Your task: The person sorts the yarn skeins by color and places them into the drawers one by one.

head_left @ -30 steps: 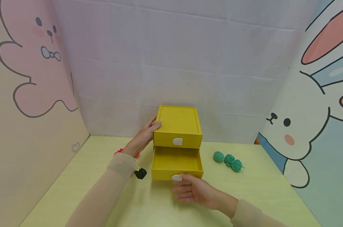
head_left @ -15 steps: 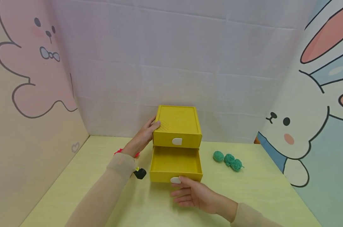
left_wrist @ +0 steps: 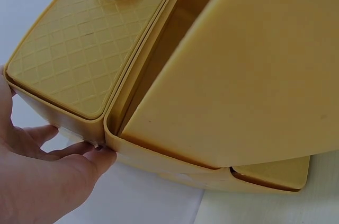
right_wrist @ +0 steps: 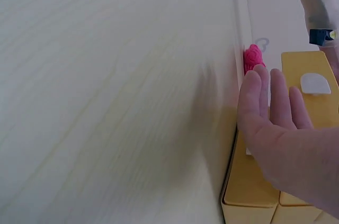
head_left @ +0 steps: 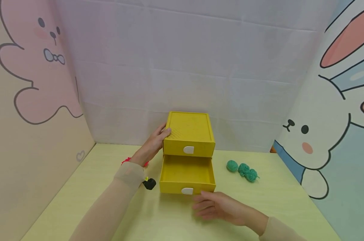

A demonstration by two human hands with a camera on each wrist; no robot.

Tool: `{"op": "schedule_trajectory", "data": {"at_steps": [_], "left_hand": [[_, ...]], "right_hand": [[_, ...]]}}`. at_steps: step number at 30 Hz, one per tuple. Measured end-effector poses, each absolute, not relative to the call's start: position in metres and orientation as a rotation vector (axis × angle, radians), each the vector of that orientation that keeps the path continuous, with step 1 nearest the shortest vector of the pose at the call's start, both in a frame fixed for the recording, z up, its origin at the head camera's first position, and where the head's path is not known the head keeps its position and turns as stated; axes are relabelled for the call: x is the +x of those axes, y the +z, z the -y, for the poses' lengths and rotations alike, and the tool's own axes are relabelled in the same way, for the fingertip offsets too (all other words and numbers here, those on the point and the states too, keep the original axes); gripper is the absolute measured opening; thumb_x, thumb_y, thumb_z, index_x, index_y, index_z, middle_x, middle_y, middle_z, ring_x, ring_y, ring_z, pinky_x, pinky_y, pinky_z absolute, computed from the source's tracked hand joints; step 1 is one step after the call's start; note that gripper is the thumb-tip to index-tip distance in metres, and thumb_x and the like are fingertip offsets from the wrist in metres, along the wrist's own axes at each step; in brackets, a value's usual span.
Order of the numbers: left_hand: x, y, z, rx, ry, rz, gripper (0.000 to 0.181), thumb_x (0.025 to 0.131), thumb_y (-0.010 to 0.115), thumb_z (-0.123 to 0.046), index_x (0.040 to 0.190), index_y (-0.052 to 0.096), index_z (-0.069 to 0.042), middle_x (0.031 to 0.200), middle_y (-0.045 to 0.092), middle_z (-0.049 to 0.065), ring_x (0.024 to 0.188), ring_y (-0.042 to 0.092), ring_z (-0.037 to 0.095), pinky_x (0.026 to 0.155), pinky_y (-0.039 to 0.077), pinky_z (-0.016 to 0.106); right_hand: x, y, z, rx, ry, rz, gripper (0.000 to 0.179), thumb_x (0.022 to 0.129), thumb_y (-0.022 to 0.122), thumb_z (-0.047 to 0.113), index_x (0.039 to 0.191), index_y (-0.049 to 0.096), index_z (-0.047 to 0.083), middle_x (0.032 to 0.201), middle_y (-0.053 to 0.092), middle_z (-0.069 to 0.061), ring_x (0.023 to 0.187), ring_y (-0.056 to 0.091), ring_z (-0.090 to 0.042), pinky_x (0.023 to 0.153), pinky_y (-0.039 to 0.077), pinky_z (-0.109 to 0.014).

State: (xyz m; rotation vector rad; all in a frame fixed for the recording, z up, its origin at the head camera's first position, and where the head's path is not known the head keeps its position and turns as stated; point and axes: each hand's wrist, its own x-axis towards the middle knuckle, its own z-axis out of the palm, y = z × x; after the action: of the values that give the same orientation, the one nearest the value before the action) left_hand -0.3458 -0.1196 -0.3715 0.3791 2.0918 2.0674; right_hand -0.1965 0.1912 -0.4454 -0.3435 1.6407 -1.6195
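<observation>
A yellow plastic drawer cabinet [head_left: 189, 127] stands against the back wall. Its top drawer is closed, and the drawer below [head_left: 171, 187] is pulled out, with a bare inside. My left hand [head_left: 152, 143] grips the cabinet's left side, thumb over the top edge; the left wrist view shows its fingers [left_wrist: 79, 149] against the side wall. Just in front of the drawer's lower right corner is my right hand [head_left: 219, 208], its fingers loosely extended and holding nothing. The drawer's white handle [head_left: 187, 191] lies to the left of those fingertips. In the right wrist view, the right hand partly covers the drawer front [right_wrist: 251, 184].
Green yarn balls [head_left: 243, 170] lie on the table right of the cabinet. Left of it, a black object [head_left: 149, 183] sits by the left wrist, and pink-red yarn [head_left: 126, 160] is partly hidden behind that arm. Cartoon-printed panels [head_left: 320, 140] border the sides.
The drawer has come out a little further toward me. My right hand has left the white handle and moved right. The left hand stays on the cabinet.
</observation>
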Motion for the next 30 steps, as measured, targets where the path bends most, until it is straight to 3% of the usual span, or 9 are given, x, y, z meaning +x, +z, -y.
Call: {"op": "schedule_trajectory", "data": {"at_steps": [11, 16, 24, 30], "left_hand": [[-0.347, -0.372, 0.119, 0.372, 2.073, -2.087, 0.073, 0.113, 0.05, -0.044, 0.173, 0.014, -0.027, 0.175, 0.023, 0.006, 0.153, 0.038, 0.032, 0.129, 0.026, 0.053], [-0.348, -0.373, 0.12, 0.374, 2.062, -2.091, 0.073, 0.112, 0.051, -0.046, 0.173, 0.013, -0.027, 0.176, 0.022, 0.005, 0.154, 0.037, 0.032, 0.129, 0.025, 0.054], [-0.346, -0.372, 0.12, 0.403, 2.067, -2.089, 0.073, 0.113, 0.05, -0.046, 0.173, 0.013, -0.027, 0.176, 0.022, 0.006, 0.154, 0.036, 0.032, 0.129, 0.025, 0.054], [-0.346, -0.372, 0.12, 0.387, 2.066, -2.09, 0.072, 0.113, 0.049, -0.044, 0.173, 0.013, -0.026, 0.175, 0.022, 0.008, 0.154, 0.036, 0.032, 0.129, 0.025, 0.053]], "right_hand": [[-0.208, -0.427, -0.247, -0.415, -1.448, -1.895, 0.055, 0.115, 0.046, 0.037, 0.145, 0.058, -0.007, 0.137, 0.067, -0.023, 0.124, 0.067, -0.039, 0.105, 0.057, -0.047], [-0.219, -0.419, -0.267, -0.454, -1.282, -2.141, 0.05, 0.112, 0.056, 0.034, 0.146, 0.059, -0.003, 0.14, 0.066, -0.022, 0.119, 0.068, -0.036, 0.101, 0.058, -0.05], [-0.24, -0.416, -0.296, -0.649, -0.93, -2.611, 0.044, 0.104, 0.071, 0.026, 0.138, 0.066, -0.001, 0.131, 0.07, -0.023, 0.105, 0.072, -0.03, 0.083, 0.061, -0.035], [-0.263, -0.416, -0.314, -0.646, -0.841, -2.828, 0.051, 0.1, 0.077, 0.025, 0.139, 0.064, -0.005, 0.131, 0.068, -0.028, 0.105, 0.074, -0.037, 0.084, 0.063, -0.045]]}}
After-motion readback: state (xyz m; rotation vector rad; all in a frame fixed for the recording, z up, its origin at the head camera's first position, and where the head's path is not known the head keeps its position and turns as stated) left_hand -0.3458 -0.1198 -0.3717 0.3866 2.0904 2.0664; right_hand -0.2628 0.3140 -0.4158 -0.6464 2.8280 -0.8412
